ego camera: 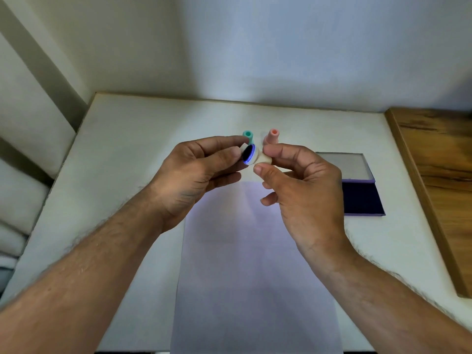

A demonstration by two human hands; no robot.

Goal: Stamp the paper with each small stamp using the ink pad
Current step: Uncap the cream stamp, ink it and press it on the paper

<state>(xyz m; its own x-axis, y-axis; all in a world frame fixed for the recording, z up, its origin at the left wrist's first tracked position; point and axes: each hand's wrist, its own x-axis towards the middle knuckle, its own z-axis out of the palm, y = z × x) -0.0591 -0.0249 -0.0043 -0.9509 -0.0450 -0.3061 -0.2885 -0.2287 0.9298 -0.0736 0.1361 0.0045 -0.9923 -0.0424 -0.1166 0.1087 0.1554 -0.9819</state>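
Both forearms reach in from the near edge and meet above the far end of the white rectangular sheet of paper (255,264). Left hand (194,177): fingers curled, tips pinching a small cream cap piece (243,148). Right hand (304,185): thumb and forefinger pinch the small cream cylindrical stamp (258,158), its dark, blue-rimmed inked face turned toward the left hand.

White surface (122,154) runs back to the wall; a wooden board (439,175) borders its right side. Open room lies left of the paper.

Teal small stamp (248,136) and pink small stamp (272,136) stand just behind the hands. The open purple ink pad case (362,198) lies right of the right hand, beside the paper.
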